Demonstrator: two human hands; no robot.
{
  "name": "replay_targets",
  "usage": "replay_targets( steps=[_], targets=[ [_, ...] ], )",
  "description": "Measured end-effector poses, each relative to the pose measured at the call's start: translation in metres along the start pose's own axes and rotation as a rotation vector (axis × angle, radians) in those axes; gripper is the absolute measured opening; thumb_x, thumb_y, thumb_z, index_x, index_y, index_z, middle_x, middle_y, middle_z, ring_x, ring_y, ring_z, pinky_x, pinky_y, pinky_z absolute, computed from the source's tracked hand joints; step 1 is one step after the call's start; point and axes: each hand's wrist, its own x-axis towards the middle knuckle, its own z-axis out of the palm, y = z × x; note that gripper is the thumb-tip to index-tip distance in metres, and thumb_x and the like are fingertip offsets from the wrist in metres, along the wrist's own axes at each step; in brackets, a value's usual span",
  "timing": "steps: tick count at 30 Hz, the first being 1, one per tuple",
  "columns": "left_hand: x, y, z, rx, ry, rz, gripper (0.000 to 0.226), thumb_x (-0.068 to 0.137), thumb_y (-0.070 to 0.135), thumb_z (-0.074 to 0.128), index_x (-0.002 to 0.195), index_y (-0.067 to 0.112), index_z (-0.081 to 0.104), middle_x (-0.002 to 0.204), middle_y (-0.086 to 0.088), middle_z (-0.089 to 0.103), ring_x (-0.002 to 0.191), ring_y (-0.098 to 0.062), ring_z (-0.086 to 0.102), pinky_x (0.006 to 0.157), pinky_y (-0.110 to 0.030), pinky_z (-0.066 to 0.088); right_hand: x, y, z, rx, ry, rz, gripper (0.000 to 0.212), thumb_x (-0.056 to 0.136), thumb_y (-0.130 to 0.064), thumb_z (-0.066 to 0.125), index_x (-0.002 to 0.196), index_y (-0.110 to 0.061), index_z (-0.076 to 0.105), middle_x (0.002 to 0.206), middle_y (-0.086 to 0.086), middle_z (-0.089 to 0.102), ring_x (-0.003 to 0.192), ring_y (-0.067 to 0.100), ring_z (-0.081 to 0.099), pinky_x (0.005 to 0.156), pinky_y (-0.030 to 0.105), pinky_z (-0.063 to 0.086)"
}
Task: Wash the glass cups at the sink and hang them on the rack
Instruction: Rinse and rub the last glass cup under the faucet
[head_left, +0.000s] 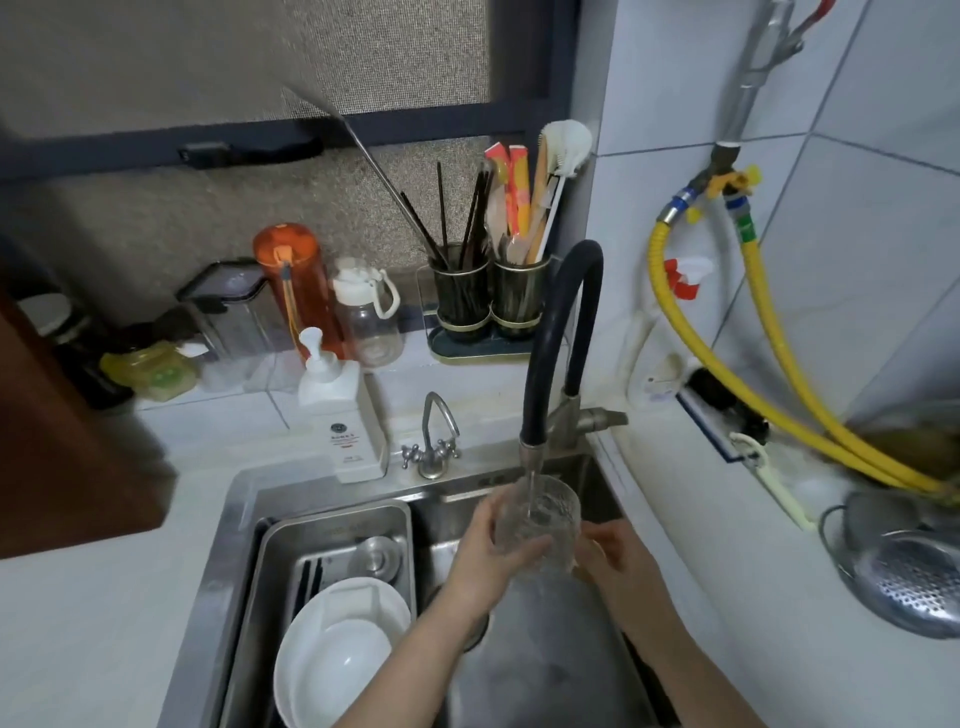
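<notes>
A clear textured glass cup (540, 525) stands upright over the steel sink (244, 499), under the black-hosed faucet (558, 343). Water runs from the spout into the cup. My left hand (491, 558) grips the cup's left side, fingers curled round it. My right hand (613, 551) sits at the cup's right and rear side, partly hidden behind the glass, its fingers touching the cup. No rack for hanging cups is in sight.
A steel drain tray (402, 512) in the sink's left half holds white bowls (337, 654). A soap pump bottle (340, 415) and small tap (434, 441) stand behind the sink. Utensil holders (488, 296) and bottles line the back ledge. A metal colander (904, 577) sits right, under yellow hoses (685, 332).
</notes>
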Motion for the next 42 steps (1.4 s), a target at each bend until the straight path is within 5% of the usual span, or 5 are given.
replay_targets(
  steps=[17,26,31,36,42],
  targets=[
    [0.023,-0.013,-0.029,-0.065,-0.073,-0.015,0.049,0.082,0.007,0.072,0.104,0.048,0.055,0.093,0.025,0.071,0.086,0.011,0.065,0.07,-0.011,0.05,0.001,-0.003,0.033,-0.009,0.106,0.001,0.007,0.084,-0.02,0.069,0.087,-0.019,0.063,0.085,0.0,0.069,0.082,0.016,0.067,0.072,0.025,0.054],
    [0.021,-0.023,-0.034,-0.062,-0.011,-0.039,0.055,0.074,0.008,0.08,0.119,0.031,0.059,0.101,0.009,0.071,0.094,-0.006,0.067,0.075,-0.02,0.053,0.002,0.01,0.041,0.03,0.089,0.033,0.008,0.084,-0.016,0.069,0.087,-0.018,0.062,0.087,0.004,0.069,0.084,0.021,0.068,0.076,0.033,0.057],
    [0.025,-0.015,-0.009,0.042,-0.056,0.012,0.051,0.075,0.02,0.079,0.111,0.046,0.054,0.108,0.014,0.067,0.103,-0.009,0.064,0.085,-0.022,0.052,0.004,0.002,0.022,-0.056,0.204,0.007,0.008,0.086,-0.017,0.067,0.089,-0.018,0.06,0.083,-0.003,0.067,0.076,0.006,0.063,0.061,0.01,0.044],
    [0.015,-0.033,-0.023,-0.042,-0.042,-0.081,0.052,0.079,0.007,0.075,0.121,0.028,0.054,0.097,0.011,0.064,0.083,0.001,0.064,0.062,-0.007,0.048,-0.009,0.02,0.031,-0.128,0.103,0.039,0.009,0.086,-0.022,0.067,0.087,-0.025,0.059,0.086,-0.005,0.066,0.083,0.011,0.065,0.072,0.023,0.053],
    [0.026,-0.03,-0.016,0.045,-0.16,-0.061,0.047,0.083,0.016,0.072,0.104,0.053,0.052,0.091,0.03,0.069,0.085,0.015,0.062,0.074,-0.014,0.051,-0.003,0.017,0.026,-0.082,0.205,0.028,0.009,0.085,-0.019,0.068,0.089,-0.02,0.06,0.083,-0.002,0.066,0.078,0.012,0.064,0.066,0.021,0.048]
  ],
)
